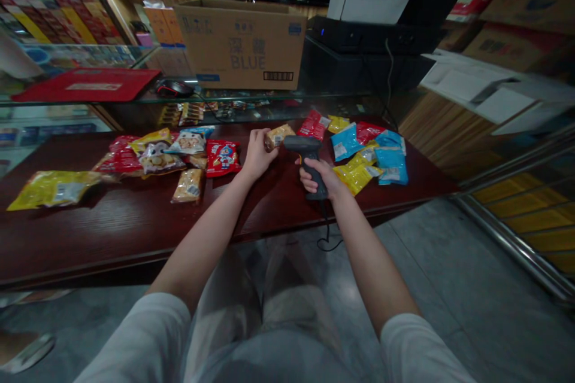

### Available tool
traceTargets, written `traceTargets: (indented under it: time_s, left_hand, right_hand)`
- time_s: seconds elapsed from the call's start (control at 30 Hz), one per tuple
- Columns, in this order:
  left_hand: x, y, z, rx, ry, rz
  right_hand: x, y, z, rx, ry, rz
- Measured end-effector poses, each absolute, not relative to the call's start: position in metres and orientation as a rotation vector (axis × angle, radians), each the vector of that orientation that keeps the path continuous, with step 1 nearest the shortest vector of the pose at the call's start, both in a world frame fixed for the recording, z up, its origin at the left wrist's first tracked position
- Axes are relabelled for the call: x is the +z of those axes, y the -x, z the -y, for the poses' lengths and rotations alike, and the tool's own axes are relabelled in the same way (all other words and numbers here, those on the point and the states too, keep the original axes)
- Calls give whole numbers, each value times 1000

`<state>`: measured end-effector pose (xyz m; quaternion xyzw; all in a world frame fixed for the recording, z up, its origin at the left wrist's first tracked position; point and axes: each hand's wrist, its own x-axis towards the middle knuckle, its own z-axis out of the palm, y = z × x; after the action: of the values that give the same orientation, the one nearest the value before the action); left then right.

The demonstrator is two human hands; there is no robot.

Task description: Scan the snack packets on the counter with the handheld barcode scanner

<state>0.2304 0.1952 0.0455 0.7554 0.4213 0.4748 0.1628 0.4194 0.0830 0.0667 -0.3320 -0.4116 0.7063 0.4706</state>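
Note:
My left hand [259, 155] is closed on a small clear-wrapped tan snack pack [280, 135] at the middle of the dark red counter. My right hand [320, 176] grips the handle of a black barcode scanner [303, 145], its head pointing left close to that pack. From the handle a black cord [327, 233] hangs over the counter edge. Left of my hands lie a red snack bag [223, 157], another tan snack pack [187, 185] and a yellow bag [56, 187]. On the right are blue bags [392, 164], yellow bags [357, 175] and a red bag [314, 124].
A large cardboard box [242, 48] stands on the glass shelf behind the counter [135, 233]. Near it are a computer mouse [174, 88] and a red mat [87, 85]. Black equipment [359, 36] stands at the back right. A person's foot [29, 352] shows at lower left.

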Motion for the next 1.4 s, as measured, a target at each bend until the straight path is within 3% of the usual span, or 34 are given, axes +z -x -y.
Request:
traceTargets:
  time_s: [0.5,0.77,1.03,1.17,1.27,1.4]
  left_hand:
    - [52,-231,-184,1234,-2183,-1317]
    - [75,-201,-186,1427,-2071,-1694]
    - [81,-183,-182,1107,-1980,-2118]
    - [83,-189,-177,1094,-2224,-1990]
    - [78,-192,-178,893,-2415,-1805]
    - [64,-194,-182,643,-2379,-1951]
  right_hand:
    - [68,-421,-78,1728,757,1019]
    - [66,-425,-78,1706,747,980]
    - [68,-424,-76,1686,763,959]
    - [70,-424,-75,1671,757,955]
    - [69,-424,-74,1670,757,959]
    - [68,-425,-74,1664,758,955]
